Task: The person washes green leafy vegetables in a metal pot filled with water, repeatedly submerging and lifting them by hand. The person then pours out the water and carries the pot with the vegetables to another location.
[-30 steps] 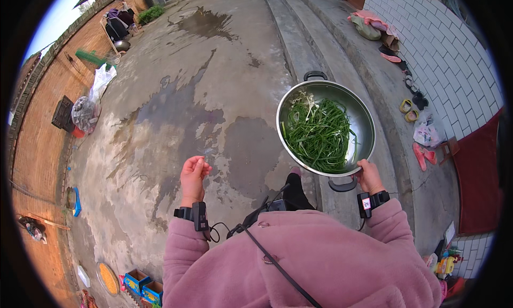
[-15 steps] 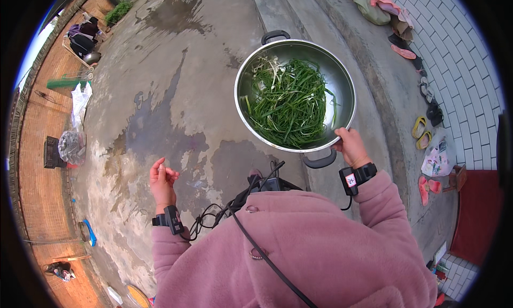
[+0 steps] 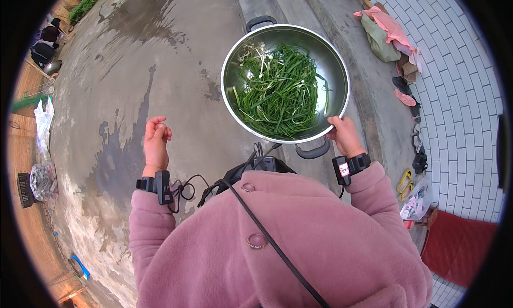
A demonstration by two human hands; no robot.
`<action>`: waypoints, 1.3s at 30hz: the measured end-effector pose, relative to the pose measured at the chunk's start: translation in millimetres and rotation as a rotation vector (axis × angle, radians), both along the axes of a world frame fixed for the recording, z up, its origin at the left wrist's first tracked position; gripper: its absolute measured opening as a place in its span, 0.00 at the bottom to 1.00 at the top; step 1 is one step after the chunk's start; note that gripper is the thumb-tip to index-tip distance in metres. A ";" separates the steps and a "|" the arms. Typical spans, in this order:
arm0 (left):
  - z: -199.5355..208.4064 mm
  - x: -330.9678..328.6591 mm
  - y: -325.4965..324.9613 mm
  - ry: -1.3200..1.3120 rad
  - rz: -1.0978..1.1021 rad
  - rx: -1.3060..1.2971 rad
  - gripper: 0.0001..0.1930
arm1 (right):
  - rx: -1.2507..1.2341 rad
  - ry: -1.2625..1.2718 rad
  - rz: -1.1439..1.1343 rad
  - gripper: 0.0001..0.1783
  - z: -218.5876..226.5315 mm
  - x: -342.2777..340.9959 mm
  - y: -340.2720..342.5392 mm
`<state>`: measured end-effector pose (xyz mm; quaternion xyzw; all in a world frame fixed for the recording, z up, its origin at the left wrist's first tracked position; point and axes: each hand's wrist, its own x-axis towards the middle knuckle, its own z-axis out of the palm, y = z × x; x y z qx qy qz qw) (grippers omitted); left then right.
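Observation:
A wide two-handled steel pot (image 3: 335,75) is held out in front of me, a little right of the middle. Long thin green stalks with pale roots (image 3: 280,94), looking like Chinese chives or spring onions, lie heaped in it. Gripping the pot's near right rim, beside the near black handle (image 3: 313,149), is my right hand (image 3: 346,137); its thumb shows at the rim while the fingers beneath are hidden. My left hand (image 3: 156,143) hangs in the air well left of the pot, fingers loosely bent and apart, holding nothing. Both wrists wear black strapped devices.
Wet patches mark the concrete ground (image 3: 187,89). Concrete steps (image 3: 315,9) run along the right, with shoes (image 3: 404,185), a plastic bag (image 3: 418,200) and piled cloths (image 3: 380,38) by the tiled wall (image 3: 454,94). Black cables (image 3: 184,188) dangle near my left wrist.
The pot, with my right hand still on its rim, has shifted slightly left and up in the view. My left hand has moved likewise. The surroundings have turned, showing more of the tiled wall.

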<state>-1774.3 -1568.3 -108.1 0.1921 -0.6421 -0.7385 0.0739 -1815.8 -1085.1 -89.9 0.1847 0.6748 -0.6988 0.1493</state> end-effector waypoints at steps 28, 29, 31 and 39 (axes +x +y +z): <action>-18.0 -784.6 -166.4 0.008 -0.121 -0.085 0.08 | -0.093 0.039 0.136 0.16 -67.8 -825.4 -233.5; -21.3 -818.5 -180.3 0.008 -0.142 -0.070 0.08 | -0.091 0.043 0.117 0.16 -68.0 -852.2 -246.1; -27.0 -866.0 -196.7 0.009 -0.168 -0.030 0.09 | -0.038 0.021 0.110 0.16 -66.3 -891.7 -261.8; -40.9 -1094.8 -269.3 -0.053 -0.225 0.001 0.11 | -0.065 -0.018 0.015 0.15 -81.0 -1087.8 -327.1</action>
